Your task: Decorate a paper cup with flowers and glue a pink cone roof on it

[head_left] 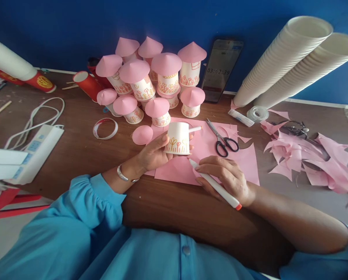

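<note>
Lightly, the left hand (155,153) grips a white cup (177,136), thumb at its side and fingers behind and beneath, with the rim facing down and the narrow base up. Red, orange and yellow-green flowers and grass are drawn along its lower part. The right hand (226,175) is closed on a white marker (220,189), its nib just beside the cup's lower right edge and its orange end slanting down towards the wrist. A second marker (195,128) pokes out from behind the cup; whether the left fingers hold it cannot be told.

Below the hands, pink paper (168,173) lies on the brown table (191,206). Scissors (219,136) rest on it, blades apart. Left of the cup are a loose pink cone (142,135) and, farther left, a white ring (96,131).

Behind stands a cluster of small houses (168,83), drawn-on cups under pink cone roofs, with a red cup (88,85) to their left. A phone (222,70) showing 03:02:39 leans on the blue wall (75,31). Farther right come two tall cup stacks (279,64), clear tape (251,114) and pink scraps (290,147); at far left, a power strip (38,153).
</note>
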The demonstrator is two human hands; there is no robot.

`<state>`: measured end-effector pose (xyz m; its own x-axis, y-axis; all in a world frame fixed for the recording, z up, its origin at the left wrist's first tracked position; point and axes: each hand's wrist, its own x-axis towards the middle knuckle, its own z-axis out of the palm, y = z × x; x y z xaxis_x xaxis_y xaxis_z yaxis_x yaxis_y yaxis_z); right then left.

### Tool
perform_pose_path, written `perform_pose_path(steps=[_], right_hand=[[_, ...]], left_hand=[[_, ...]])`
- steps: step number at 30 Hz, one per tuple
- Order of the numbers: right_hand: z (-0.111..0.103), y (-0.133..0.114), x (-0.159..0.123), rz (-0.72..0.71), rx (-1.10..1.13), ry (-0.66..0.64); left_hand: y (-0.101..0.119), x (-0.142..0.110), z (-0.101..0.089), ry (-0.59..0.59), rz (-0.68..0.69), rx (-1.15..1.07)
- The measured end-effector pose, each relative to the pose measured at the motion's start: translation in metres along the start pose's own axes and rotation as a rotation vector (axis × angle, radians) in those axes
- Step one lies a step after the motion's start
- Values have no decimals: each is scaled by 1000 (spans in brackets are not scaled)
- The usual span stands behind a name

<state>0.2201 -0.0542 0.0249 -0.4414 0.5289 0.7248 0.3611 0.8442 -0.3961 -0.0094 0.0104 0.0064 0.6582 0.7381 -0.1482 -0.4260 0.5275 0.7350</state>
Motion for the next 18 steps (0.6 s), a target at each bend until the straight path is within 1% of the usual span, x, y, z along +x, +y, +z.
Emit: perform_pose_path(steps=[2, 5, 12, 18], right_hand=[[0, 1, 0, 7, -6, 1], [-1, 1, 0, 17, -8, -1], [-3, -1, 1, 32, -6, 6], [-4, -1, 3, 23, -7, 12]], left_hand=[[-1, 0, -1, -25, 33, 54], [-1, -1, 0, -37, 30, 108], [0, -2, 2, -66, 27, 131], [0, -1, 4, -38, 28, 160]])
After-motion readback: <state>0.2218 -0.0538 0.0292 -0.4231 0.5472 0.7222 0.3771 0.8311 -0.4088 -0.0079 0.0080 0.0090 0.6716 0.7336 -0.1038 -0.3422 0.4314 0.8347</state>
